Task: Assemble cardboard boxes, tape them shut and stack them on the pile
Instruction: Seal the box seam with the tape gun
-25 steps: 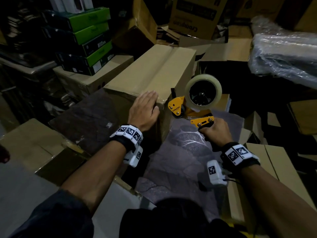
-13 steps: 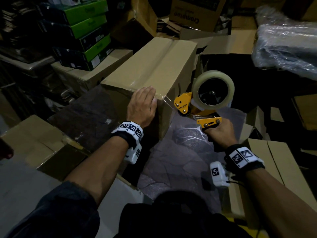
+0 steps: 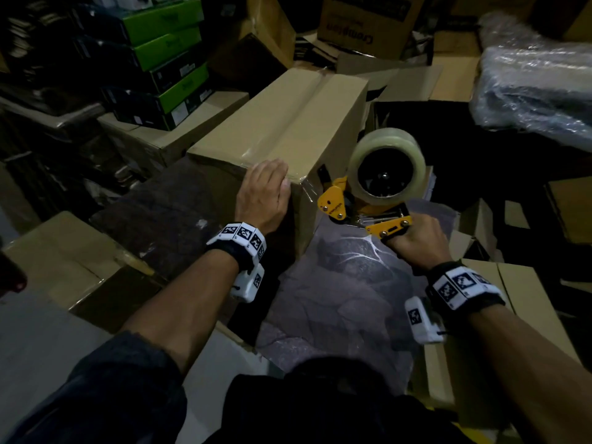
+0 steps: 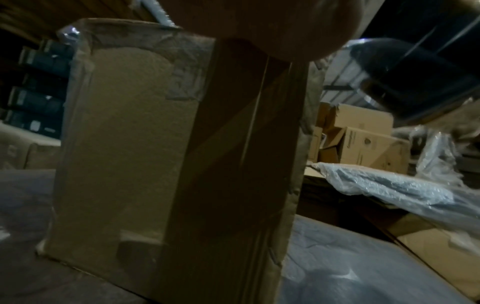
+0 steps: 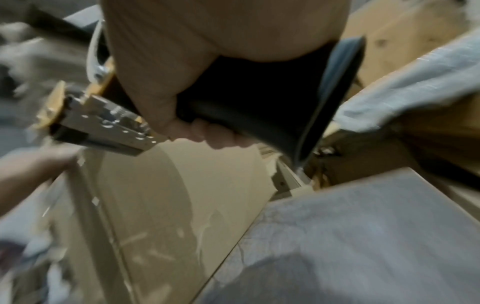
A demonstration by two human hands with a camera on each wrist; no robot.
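Your left hand (image 3: 263, 197) presses flat, fingers straight, on the near top edge of the taped brown cardboard box (image 3: 288, 123) standing on the grey mat (image 3: 346, 293), while your right hand (image 3: 416, 241) grips the yellow tape dispenser (image 3: 368, 200) just beside it.

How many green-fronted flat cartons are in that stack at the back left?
4 green-fronted flat cartons, stacked one on another at the back left: top, second, third, bottom. More may be hidden in the dark beside them.

Upside-down "Crompton" print on far cardboard box (image 3: 365, 24).
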